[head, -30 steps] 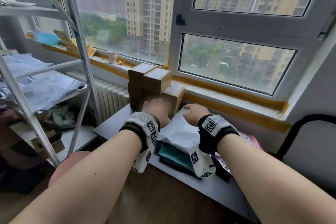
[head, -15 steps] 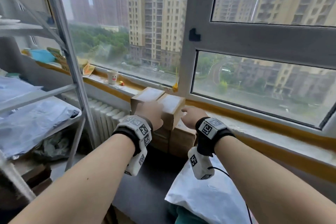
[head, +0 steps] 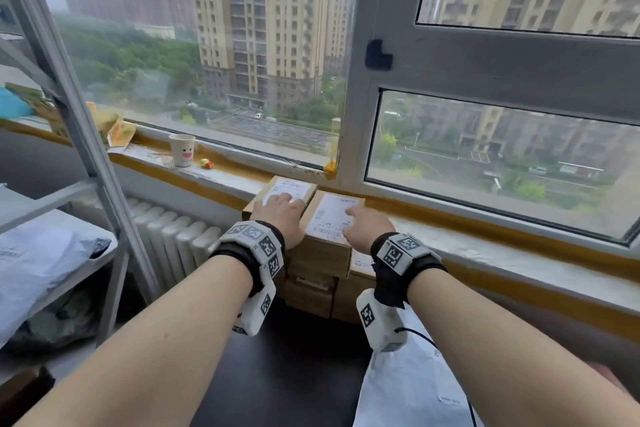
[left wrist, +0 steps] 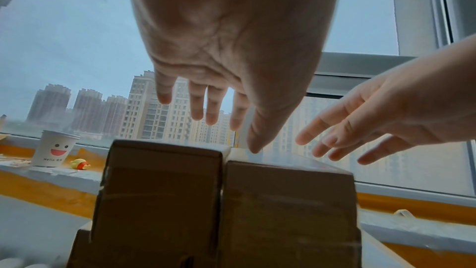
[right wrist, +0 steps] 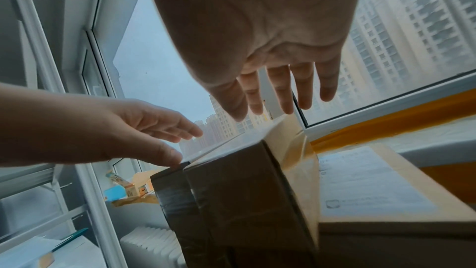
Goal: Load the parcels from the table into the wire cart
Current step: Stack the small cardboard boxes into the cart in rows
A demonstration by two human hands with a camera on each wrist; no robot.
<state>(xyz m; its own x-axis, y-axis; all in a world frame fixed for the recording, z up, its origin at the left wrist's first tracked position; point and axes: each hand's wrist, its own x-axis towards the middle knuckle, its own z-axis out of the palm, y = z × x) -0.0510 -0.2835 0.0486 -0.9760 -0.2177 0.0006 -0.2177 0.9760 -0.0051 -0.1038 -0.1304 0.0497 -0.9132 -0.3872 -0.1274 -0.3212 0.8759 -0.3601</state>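
Grey daylight from the window fell on a dark, smooth worktop (head: pixel 294 367) where two squarish brown cardboard boxes sat side by side atop a stack against the sill. The left hand (head: pixel 278 217) lay over the left box (head: pixel 289 188), the right hand (head: pixel 367 227) over the right box (head: pixel 334 215), fingers straight and spread, gripping nothing. Half a second before, both hands sat nearer the boxes' front edges. A crinkled white mailer (head: pixel 412 392) lay nearer than the stack.

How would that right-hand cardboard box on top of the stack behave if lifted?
The right top box probably stays stiff: its edges look crisp. Its taped faces may feel slick. It sits beside the left top box, so lifting could nudge that one.
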